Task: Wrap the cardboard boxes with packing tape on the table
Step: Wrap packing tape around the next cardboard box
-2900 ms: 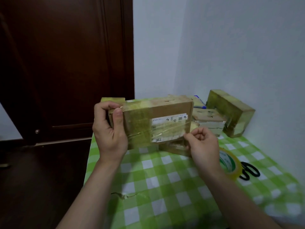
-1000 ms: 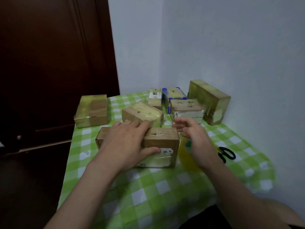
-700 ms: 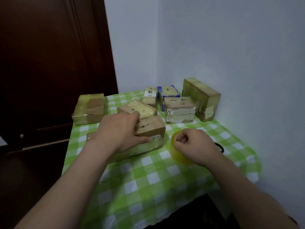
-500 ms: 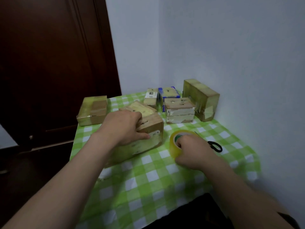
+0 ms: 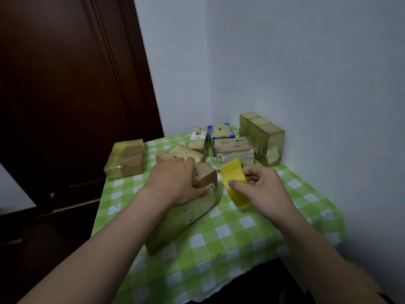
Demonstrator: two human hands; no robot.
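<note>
A long brown cardboard box (image 5: pixel 188 212) with a white label lies on the green checked tablecloth (image 5: pixel 230 242), partly covered in clear tape. My left hand (image 5: pixel 175 183) grips its far end from above. My right hand (image 5: pixel 260 189) holds a yellow roll of packing tape (image 5: pixel 233 181) upright, just right of the box's far end and lifted off the cloth. The fingers pass through the roll's core.
Several taped boxes stand behind: one at the far left (image 5: pixel 126 159), one behind my left hand (image 5: pixel 177 153), a low one (image 5: pixel 234 150), two small ones (image 5: pixel 220 132) near the wall corner, a tall one (image 5: pixel 262 138) against the right wall. A dark door (image 5: pixel 65 84) is at the left.
The box was set down from the air onto the table. My right hand picked up the tape roll and raised it beside the box. My left hand has turned the box end-on.
</note>
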